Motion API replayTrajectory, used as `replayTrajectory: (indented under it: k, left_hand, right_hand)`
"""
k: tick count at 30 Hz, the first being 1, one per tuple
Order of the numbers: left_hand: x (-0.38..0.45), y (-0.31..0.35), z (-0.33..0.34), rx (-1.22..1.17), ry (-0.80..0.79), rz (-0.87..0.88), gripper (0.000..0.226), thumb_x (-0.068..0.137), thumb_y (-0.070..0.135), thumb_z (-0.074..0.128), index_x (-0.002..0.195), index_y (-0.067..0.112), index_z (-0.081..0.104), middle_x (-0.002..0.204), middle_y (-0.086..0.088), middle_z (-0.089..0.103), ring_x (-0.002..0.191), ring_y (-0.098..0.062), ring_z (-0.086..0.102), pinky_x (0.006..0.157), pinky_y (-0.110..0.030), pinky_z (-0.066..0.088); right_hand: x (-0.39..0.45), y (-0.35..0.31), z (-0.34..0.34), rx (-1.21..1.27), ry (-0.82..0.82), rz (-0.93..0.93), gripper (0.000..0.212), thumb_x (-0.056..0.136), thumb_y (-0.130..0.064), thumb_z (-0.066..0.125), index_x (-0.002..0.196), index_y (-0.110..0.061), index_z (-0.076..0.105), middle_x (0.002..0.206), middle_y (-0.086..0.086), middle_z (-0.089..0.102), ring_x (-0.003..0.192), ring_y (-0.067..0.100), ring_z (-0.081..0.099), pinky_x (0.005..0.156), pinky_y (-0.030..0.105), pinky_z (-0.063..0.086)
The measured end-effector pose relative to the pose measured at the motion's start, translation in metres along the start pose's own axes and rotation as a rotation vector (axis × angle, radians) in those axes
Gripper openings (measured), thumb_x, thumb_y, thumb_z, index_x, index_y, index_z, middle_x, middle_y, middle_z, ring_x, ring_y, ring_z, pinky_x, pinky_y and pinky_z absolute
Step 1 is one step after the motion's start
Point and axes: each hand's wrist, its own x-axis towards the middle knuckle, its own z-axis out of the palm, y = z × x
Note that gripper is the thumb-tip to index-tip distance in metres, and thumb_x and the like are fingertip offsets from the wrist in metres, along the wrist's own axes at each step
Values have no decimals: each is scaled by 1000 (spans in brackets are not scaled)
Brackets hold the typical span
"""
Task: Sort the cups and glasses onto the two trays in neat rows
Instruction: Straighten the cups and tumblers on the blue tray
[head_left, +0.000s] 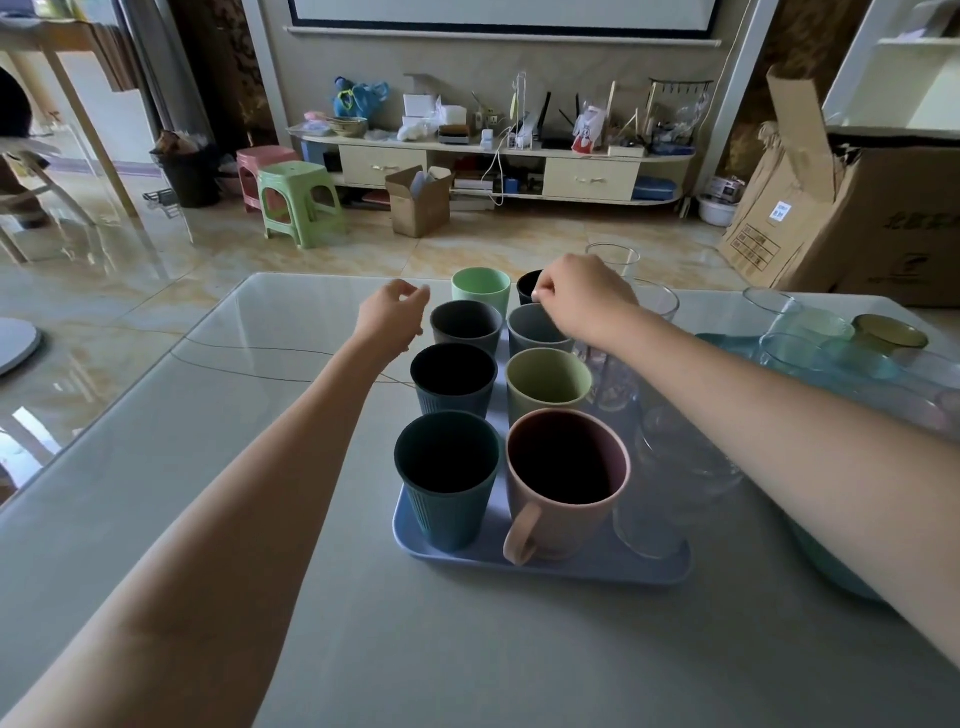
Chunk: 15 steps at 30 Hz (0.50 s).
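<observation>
Right hand (582, 301) pinched the black cup (529, 287) rim at the blue tray's (571, 569) far end, probably touching. Left hand (392, 317) hovered loosely curled, empty, beside the dark grey cup (466, 325).

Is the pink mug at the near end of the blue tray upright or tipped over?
Upright. The pink mug stands on the blue tray, its round mouth facing up, handle toward the camera. Its inside looks dark; contents cannot be told.
</observation>
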Motion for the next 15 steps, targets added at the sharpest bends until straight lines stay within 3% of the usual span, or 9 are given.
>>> replayTrajectory:
  k: [5,11,12,15]
  left_hand:
    - [11,5,-2,-73,-24,25,31,93,35,42,116,18,56,87,-3,57,66,-12,48,54,-26,43]
    - [27,9,12,-31,-161,69,44,97,46,28,110,19,61,125,-3,49,106,-23,49,69,-33,44]
    - [31,8,13,-40,-174,56,50,97,47,24,110,17,62,126,-9,50,107,-26,50,74,-35,44]
    - [39,6,14,-65,-219,66,56,97,50,19,114,17,60,80,-6,45,71,-15,44,66,-31,41]
  right_hand:
    - [27,2,-4,-104,33,-21,22,91,1,50,104,-3,68,104,18,66,91,34,62,83,39,53]
    - [50,5,4,-164,-156,5,22,90,0,53,109,1,64,106,20,65,93,34,65,86,42,55]
    - [54,6,5,-158,-199,6,21,92,-3,54,109,2,63,104,21,65,91,33,66,85,42,56]
    - [61,3,5,-176,-305,-33,24,93,-18,57,102,3,63,81,17,61,79,27,61,68,32,53]
